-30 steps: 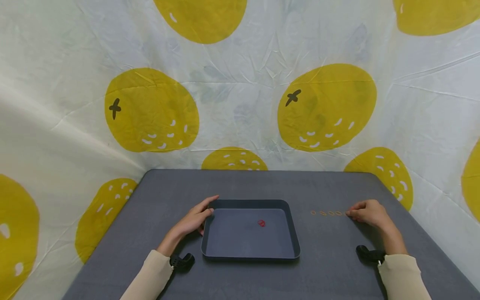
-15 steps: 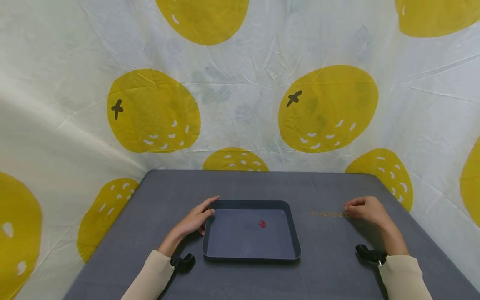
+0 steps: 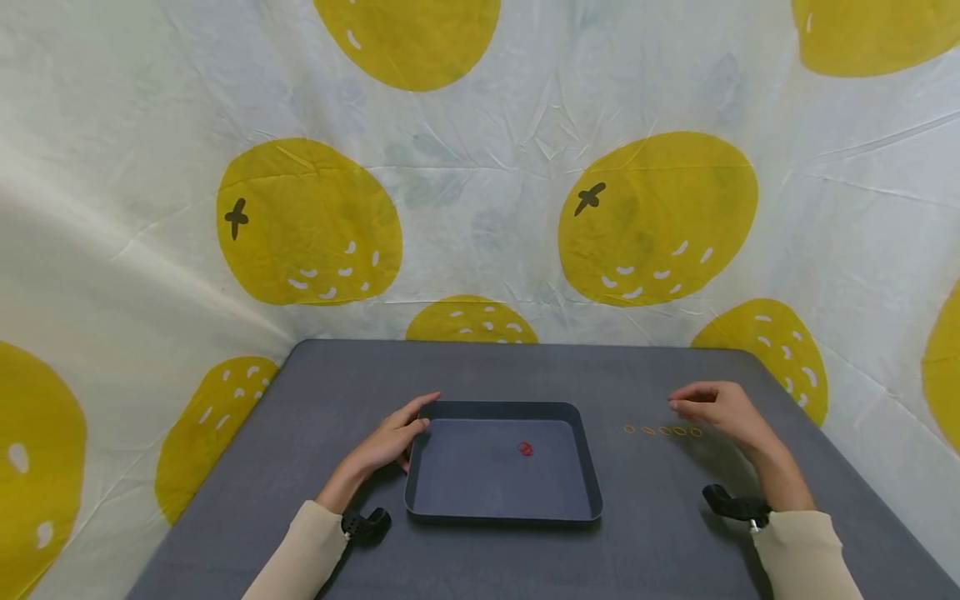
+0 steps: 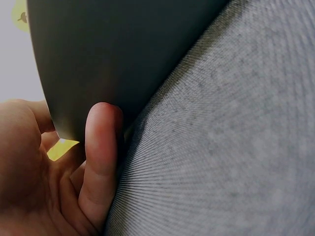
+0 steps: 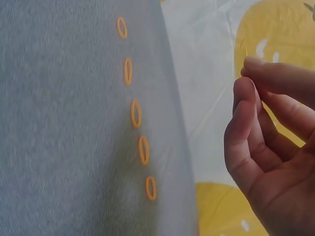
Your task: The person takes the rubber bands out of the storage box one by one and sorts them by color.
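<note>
We have the left hand [image 3: 384, 442] clasping the dark blue-grey rectangular tray [image 3: 502, 519] at its 10 o'clock edge, a small cluster of red rings [image 3: 526, 449] inside toward 2 o'clock. Right hand [image 3: 722, 412] we read as released, fingers loosely curled; it hovers at 2 o'clock of five thin orange rings [image 5: 133, 114], lying in a row on the grey woven-cloth table [image 3: 660, 550] at the tray's 3 o'clock.

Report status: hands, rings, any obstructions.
Left hand grips left edge of dark tray. Right hand hovers above table, hold unclear. Five orange rings lie in a row on table; red rings in tray. No obstruction seen.
</note>
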Motion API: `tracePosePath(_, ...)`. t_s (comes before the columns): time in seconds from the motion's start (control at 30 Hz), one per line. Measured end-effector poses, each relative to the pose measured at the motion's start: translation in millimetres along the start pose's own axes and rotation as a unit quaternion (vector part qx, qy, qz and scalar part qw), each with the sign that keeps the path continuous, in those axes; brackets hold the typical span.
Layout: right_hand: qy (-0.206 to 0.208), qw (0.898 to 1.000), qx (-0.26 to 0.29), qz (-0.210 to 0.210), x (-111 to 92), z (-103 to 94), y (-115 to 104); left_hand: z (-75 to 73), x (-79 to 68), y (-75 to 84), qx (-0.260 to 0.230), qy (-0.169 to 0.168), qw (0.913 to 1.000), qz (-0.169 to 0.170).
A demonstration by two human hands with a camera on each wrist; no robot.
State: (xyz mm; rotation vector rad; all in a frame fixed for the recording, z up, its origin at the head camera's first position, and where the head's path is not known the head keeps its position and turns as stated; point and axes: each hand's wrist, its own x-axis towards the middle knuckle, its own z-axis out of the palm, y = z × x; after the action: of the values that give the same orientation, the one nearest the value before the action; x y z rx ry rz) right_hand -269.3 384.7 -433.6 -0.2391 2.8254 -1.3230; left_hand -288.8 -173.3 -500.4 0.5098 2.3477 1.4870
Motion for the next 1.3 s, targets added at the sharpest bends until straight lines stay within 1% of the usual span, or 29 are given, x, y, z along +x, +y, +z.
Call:
tracePosePath(0.13,-0.002,1.0,0.009,-0.02,-1,4.1,-7,0.6,-0.4,0.1,0.001,0.0,1.0,-0.002)
tracePosePath(0.23,-0.003,1.0,0.017,-0.023,0,8.2,-12,1.1,-1.1,0.6,0.001,-0.001,1.0,-0.002)
tracePosePath(0.43,-0.023,0.999,0.031,-0.037,6,17.5,-27,1.2,-0.8,-0.9,-0.002,0.001,1.0,-0.002)
tracePosePath(0.6,-0.048,0.997,0.05,-0.046,15,28.4,-40,1.3,-0.1,-2.2,-0.001,0.001,1.0,-0.001)
tracePosePath(0.77,-0.078,0.993,0.052,-0.069,28,42.6,-56,1.6,0.4,-1.3,-0.001,0.0,1.0,-0.003)
tracePosePath(0.9,-0.098,0.99,0.042,-0.091,38,55.7,-71,1.8,0.8,-0.1,-0.003,0.003,1.0,-0.005)
tracePosePath(1.13,-0.136,0.983,0.033,-0.122,54,77.5,-100,0.8,0.6,0.7,-0.006,0.004,1.0,-0.004)
tracePosePath(1.3,-0.159,0.977,0.028,-0.139,64,94.3,-116,0.4,0.3,1.4,-0.003,0.004,1.0,-0.004)
